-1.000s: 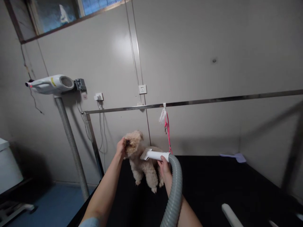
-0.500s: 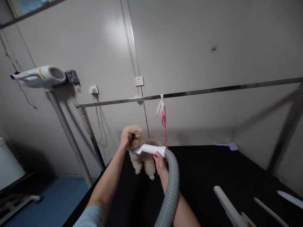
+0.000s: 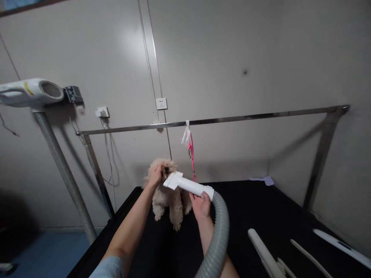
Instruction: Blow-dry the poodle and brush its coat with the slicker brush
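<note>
A small cream curly dog [image 3: 169,200] stands on the black grooming table [image 3: 255,216], facing me. My left hand [image 3: 155,175] is closed on the dog's head beside its muzzle. My right hand [image 3: 199,204] grips the white blower nozzle [image 3: 185,184], whose flat tip sits right at the dog's face. A grey ribbed hose [image 3: 217,239] runs from the nozzle down along my right forearm.
A steel bar [image 3: 220,119] spans the table with a pink leash [image 3: 191,158] hanging from it. A white stand dryer [image 3: 31,90] on a ribbed pole is at the left. White tools [image 3: 266,255] lie at the table's near right; a purple brush [image 3: 262,179] lies at the back.
The view has swung to the right. My right hand has drawn back along the nozzle and tipped its end up toward the dog's face. My left hand keeps its hold on the head.
</note>
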Action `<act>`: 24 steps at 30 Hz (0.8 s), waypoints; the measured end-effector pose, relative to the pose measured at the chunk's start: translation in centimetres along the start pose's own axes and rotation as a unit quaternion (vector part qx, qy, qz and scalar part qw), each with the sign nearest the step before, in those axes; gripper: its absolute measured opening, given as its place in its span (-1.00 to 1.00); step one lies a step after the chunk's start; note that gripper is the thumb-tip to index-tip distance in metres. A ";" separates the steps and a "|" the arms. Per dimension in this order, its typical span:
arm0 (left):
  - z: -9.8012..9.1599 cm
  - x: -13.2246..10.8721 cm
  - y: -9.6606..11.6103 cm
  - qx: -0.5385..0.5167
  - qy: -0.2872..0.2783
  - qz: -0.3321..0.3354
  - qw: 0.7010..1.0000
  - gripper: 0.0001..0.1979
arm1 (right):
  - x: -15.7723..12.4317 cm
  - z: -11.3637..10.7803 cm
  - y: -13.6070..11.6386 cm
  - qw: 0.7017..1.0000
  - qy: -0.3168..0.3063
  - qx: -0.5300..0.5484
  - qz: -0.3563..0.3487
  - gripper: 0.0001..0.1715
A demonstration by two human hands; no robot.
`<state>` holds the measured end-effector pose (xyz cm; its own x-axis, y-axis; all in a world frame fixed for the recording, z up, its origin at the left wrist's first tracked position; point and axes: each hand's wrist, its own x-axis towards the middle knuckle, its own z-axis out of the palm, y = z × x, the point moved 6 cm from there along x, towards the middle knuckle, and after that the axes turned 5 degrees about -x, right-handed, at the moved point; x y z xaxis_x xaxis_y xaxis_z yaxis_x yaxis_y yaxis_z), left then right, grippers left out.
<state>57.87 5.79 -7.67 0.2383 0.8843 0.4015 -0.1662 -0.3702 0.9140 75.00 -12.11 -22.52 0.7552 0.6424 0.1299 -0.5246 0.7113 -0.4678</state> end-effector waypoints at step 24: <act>1.6 -7.8 -11.0 0.229 -0.008 0.289 0.929 -0.53 | 5.2 12.9 -10.3 0.845 -0.370 -0.382 -0.057 -0.52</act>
<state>59.32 2.49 -20.75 0.2504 0.4978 0.8304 0.1543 -0.8673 0.4733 79.24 -12.45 -5.74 0.1828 0.7861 0.5905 0.1544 0.5702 -0.8068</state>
